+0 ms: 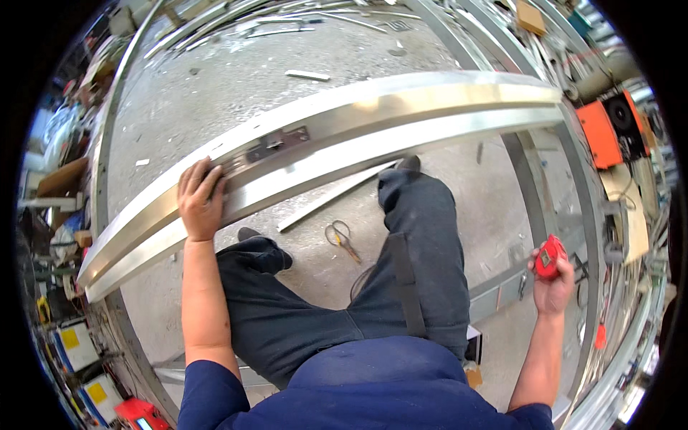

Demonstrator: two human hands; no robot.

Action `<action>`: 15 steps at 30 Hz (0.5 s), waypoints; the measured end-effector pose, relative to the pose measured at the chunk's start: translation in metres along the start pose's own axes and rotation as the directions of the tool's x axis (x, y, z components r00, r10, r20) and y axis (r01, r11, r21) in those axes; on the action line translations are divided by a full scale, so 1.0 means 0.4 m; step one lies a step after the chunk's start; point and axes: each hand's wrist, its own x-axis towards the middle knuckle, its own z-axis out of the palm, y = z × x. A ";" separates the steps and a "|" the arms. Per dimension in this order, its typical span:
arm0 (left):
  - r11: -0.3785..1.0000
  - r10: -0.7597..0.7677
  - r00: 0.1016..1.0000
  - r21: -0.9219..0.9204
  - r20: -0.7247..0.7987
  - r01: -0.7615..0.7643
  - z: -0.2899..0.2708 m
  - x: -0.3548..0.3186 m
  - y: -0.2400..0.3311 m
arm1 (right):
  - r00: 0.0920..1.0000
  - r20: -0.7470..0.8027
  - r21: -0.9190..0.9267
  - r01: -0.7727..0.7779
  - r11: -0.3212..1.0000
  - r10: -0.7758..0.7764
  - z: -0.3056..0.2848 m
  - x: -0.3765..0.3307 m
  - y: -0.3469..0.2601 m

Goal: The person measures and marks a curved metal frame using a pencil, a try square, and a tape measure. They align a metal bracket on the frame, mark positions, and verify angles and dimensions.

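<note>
Hand (201,202) on profile (344,136), perhaps aluminium

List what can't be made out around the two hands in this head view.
- Left hand: its palm covers part of the metal profile.
- Red tape measure: partly wrapped by the right hand; markings too small.
- Lock plate: detail too small.
- Scissors: blades blurred.

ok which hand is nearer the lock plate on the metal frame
Left. The left hand rests on the metal frame just beside the lock plate. The right hand is far off to the right, holding a red tape measure.
</note>
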 end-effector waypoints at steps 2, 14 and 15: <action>1.000 -0.004 1.000 -0.023 -0.020 0.004 -0.003 -0.007 -0.007 | 0.980 0.198 0.304 -0.084 0.949 0.023 0.216 -0.035 -0.078; 1.000 -0.023 1.000 -0.013 -0.018 0.023 -0.007 -0.024 -0.015 | 0.235 0.305 0.281 0.904 0.323 -0.923 0.782 -0.234 -0.184; 0.999 -0.015 0.999 -0.034 -0.030 0.014 0.001 -0.018 -0.014 | 0.155 0.231 0.331 0.916 0.228 -0.961 0.796 -0.226 -0.175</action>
